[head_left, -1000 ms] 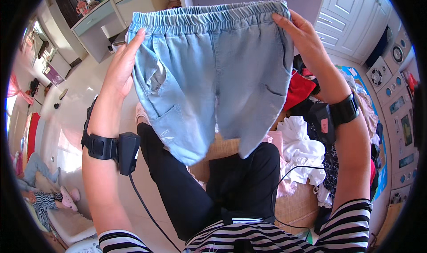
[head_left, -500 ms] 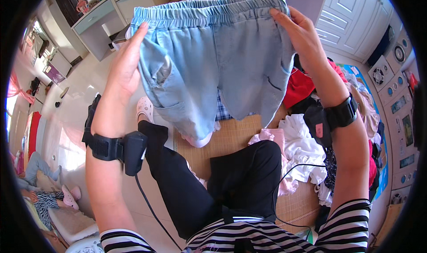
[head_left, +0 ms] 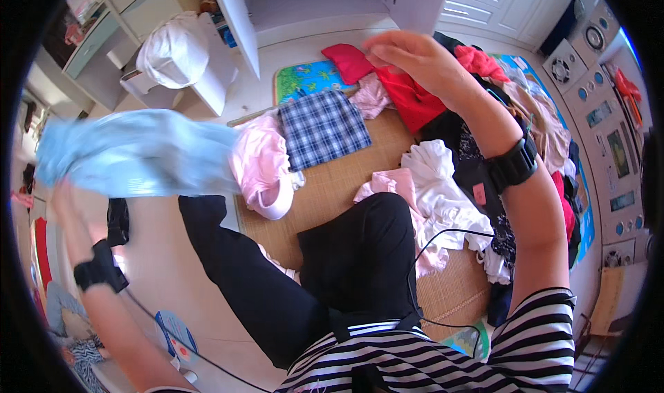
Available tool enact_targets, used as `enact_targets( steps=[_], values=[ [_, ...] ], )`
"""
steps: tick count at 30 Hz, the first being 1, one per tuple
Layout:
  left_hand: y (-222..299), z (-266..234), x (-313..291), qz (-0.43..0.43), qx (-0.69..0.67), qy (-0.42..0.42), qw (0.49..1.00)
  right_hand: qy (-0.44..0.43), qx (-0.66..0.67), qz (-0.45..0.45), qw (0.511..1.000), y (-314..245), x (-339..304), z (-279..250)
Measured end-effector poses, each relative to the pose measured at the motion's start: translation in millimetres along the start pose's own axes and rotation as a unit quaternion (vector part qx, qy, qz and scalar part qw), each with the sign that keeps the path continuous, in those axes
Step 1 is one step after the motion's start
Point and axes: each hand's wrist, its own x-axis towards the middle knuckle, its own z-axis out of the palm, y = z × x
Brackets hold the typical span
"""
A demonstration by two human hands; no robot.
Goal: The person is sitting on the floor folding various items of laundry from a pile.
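Observation:
My left hand is far out to my left, gripping a pair of light blue denim shorts that trail to the right in motion blur. Raised above the clothes, my right hand holds nothing, its fingers loosely apart. It hovers over a red garment. I sit on a woven straw mat with my legs in black trousers stretched out across it.
A folded blue checked garment and pink clothes lie on the mat. A heap of white, black and pink clothes sits at my right. White cabinets and a white bag stand at the back.
Both hands held the shorts spread in front of me before. Now my right hand has let go and my left hand has swung the shorts out to the left.

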Motion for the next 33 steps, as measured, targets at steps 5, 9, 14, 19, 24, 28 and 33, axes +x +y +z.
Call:
enact_targets(
  steps=[5, 9, 14, 19, 24, 28, 33],
  values=[
    [53, 14, -20, -0.243, -0.493, 0.355, 0.756, -0.078, -0.203, 0.099, 0.971, 139, -52, -17],
    [287, 89, 4, -0.214, -0.701, 0.134, 0.667, -0.195, -0.414, 0.200, 0.866, 275, -156, 7],
    [388, 119, -26, -0.278, -0.781, -0.031, 0.558, -0.288, -0.209, 0.295, 0.887, 259, -254, 100],
    [426, 113, -18, -0.251, -0.803, -0.093, 0.533, -0.161, -0.355, 0.299, 0.871, 299, -276, 107],
    [448, 128, -14, -0.225, -0.818, -0.159, 0.505, 0.202, 0.160, 0.163, 0.952, 153, -134, 27],
    [483, 137, -13, -0.241, -0.833, -0.239, 0.437, 0.210, 0.360, 0.139, 0.898, 12, -62, 29],
    [498, 100, -3, -0.155, -0.921, -0.219, 0.282, -0.079, 0.272, 0.111, 0.953, 4, -69, 74]
  ],
)
